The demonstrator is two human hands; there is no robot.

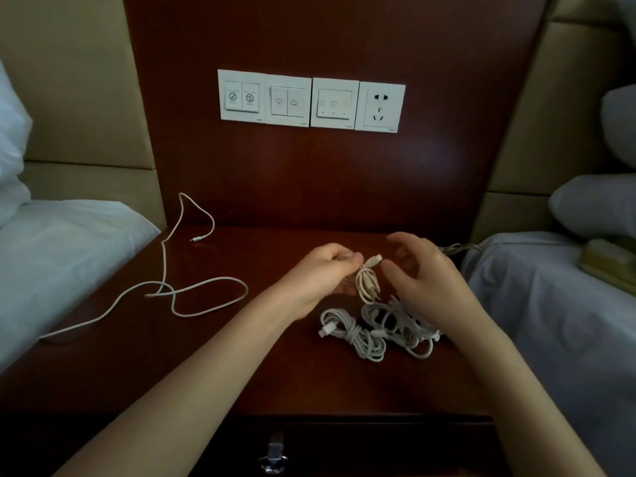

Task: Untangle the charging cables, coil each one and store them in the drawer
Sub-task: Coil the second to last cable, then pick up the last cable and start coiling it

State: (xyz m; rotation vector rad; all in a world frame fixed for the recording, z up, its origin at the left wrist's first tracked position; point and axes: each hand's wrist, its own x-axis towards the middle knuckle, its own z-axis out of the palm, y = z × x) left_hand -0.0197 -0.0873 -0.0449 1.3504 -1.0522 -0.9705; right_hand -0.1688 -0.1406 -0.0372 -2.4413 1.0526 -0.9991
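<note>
Drawer pull (273, 455): lying nearest me. Left hand (320, 273): I am pinching a small coiled white cable (368, 286). Right hand (426, 277): hovering beside it, fingers loose, gripping nothing.

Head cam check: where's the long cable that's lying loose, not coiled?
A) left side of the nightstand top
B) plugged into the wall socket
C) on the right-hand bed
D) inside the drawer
A: the loose cable sprawls over the left of the nightstand top, its end lying free and well clear of the wall socket.

Glossy dark wood nightstand (206, 373); smooth white plastic cables (351, 333); matt cloth bedding (69, 242).
</note>
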